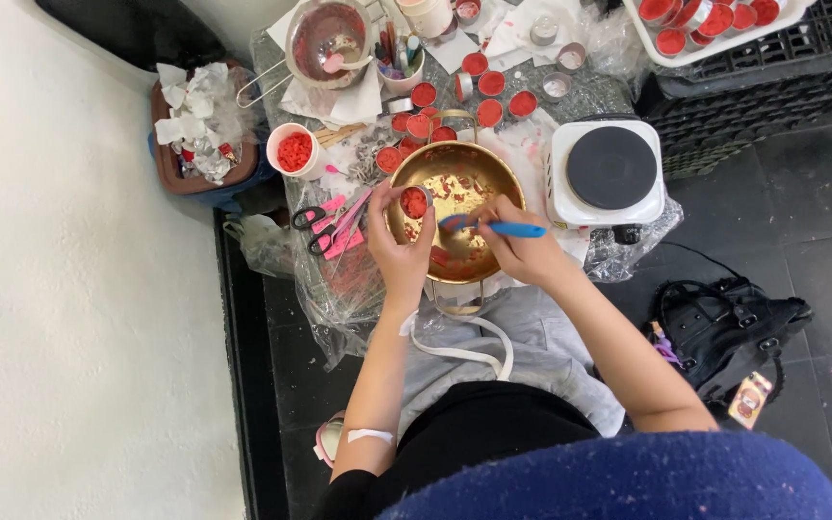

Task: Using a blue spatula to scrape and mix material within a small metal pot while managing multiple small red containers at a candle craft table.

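Dark floor tiles and a pale wall frame a low worktop [589, 96] wrapped in clear plastic, crowded with small things. At its near edge stands a wide brass bowl [455, 166], with red flakes and pale melted matter inside; everything else is placed from this bowl.

Over the bowl's left rim the left hand [399, 246] is closed around a small round tin [414, 202] filled with red wax, holding it just above the bowl's inside. Over the bowl's right half the right hand [522, 248] grips a blue-handled tool [498, 228], whose tip reaches toward the tin; what kind of tip it has cannot be told.

Behind the bowl lie many more red-filled tins [490, 84], some touching its far rim. Just right of the bowl sits a white single hotplate [609, 169] with a black disc. Left of the bowl lie scissors [308, 218] on pink cards, and beyond them a white cup of red bits [294, 151]. Far behind the bowl stands a metal sieve [327, 39]. A black handbag [724, 327] rests on the floor, well right of the bowl.
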